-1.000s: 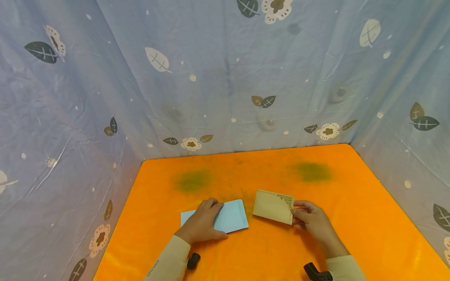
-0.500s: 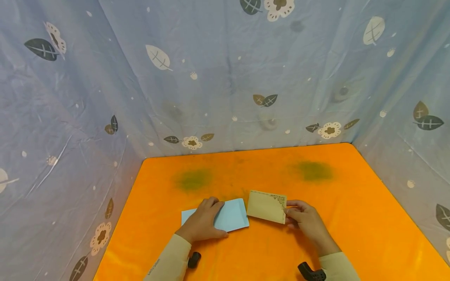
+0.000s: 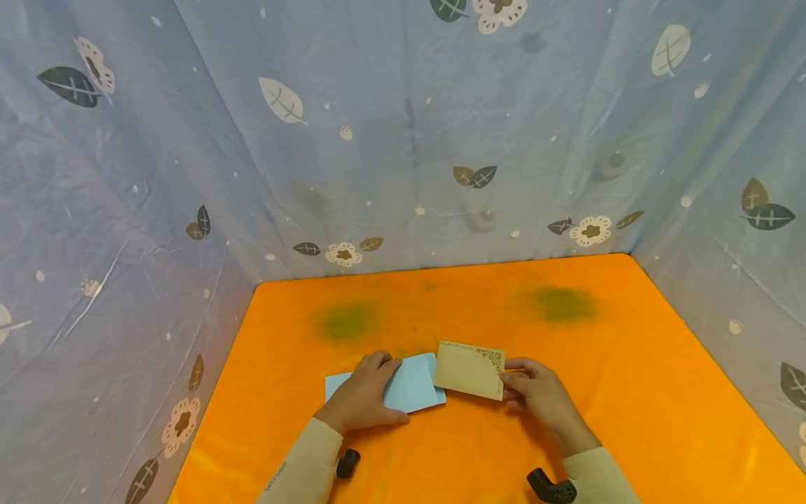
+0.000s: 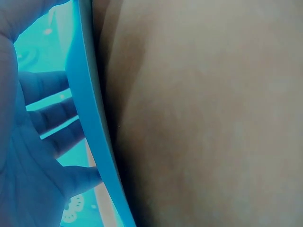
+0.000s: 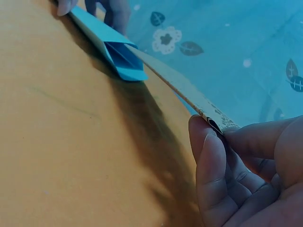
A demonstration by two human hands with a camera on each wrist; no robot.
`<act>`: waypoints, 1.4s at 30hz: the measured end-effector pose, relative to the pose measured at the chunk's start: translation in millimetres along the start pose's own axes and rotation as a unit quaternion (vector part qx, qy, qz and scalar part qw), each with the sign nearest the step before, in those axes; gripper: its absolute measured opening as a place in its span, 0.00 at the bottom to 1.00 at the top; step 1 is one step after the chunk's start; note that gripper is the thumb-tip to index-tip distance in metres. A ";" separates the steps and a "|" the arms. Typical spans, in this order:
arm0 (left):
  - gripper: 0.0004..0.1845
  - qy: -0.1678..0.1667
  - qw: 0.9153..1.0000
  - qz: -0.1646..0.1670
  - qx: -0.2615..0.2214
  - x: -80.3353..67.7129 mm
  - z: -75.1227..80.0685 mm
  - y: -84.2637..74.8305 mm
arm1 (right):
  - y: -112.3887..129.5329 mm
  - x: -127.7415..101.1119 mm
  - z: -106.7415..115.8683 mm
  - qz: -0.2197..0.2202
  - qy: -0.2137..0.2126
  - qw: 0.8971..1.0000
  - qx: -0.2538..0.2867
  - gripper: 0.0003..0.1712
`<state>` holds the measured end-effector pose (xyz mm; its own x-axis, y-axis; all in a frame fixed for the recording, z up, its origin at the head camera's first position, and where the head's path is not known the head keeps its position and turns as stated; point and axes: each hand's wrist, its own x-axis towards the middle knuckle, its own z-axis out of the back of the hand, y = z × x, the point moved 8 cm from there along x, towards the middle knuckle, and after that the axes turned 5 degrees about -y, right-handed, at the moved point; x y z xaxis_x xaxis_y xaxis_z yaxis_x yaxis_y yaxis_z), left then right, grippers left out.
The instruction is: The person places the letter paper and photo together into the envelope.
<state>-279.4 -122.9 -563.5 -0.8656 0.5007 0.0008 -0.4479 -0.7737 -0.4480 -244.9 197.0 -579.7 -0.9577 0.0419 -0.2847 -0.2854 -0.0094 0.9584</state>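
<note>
A light blue envelope (image 3: 412, 385) is gripped across its width by my left hand (image 3: 362, 399), thumb on the near edge and fingers on the far one. In the left wrist view the envelope (image 4: 94, 109) shows edge-on and slightly bowed. Its mouth (image 5: 125, 59) gapes toward the right hand in the right wrist view. My right hand (image 3: 538, 392) pinches the right end of a tan card (image 3: 467, 371) with a brown floral corner, thumb against fingers. The card's left end overlaps the envelope's mouth; the right wrist view shows that end right at the opening.
An orange table cover (image 3: 441, 301) with two greenish smudges lies beneath. Blue curtains (image 3: 378, 161) printed with leaves and flowers enclose the back and both sides. Each wrist carries a black camera mount (image 3: 550, 486).
My right hand has moved left with the tan card, from a gap beside the envelope to overlapping its mouth. The left hand and envelope have stayed nearly still.
</note>
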 end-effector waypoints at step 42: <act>0.55 -0.024 0.999 -0.024 0.009 -2.5 6.4 -9.3 | -14.3 -0.2 -18.0 -0.044 0.068 0.996 0.021 0.22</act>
<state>-274.5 -119.4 -553.7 -0.8524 0.5188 0.0648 -0.4931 -0.7566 -0.4295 -241.3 179.1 -593.8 -0.9259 -0.0955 -0.3656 -0.3697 0.0299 0.9287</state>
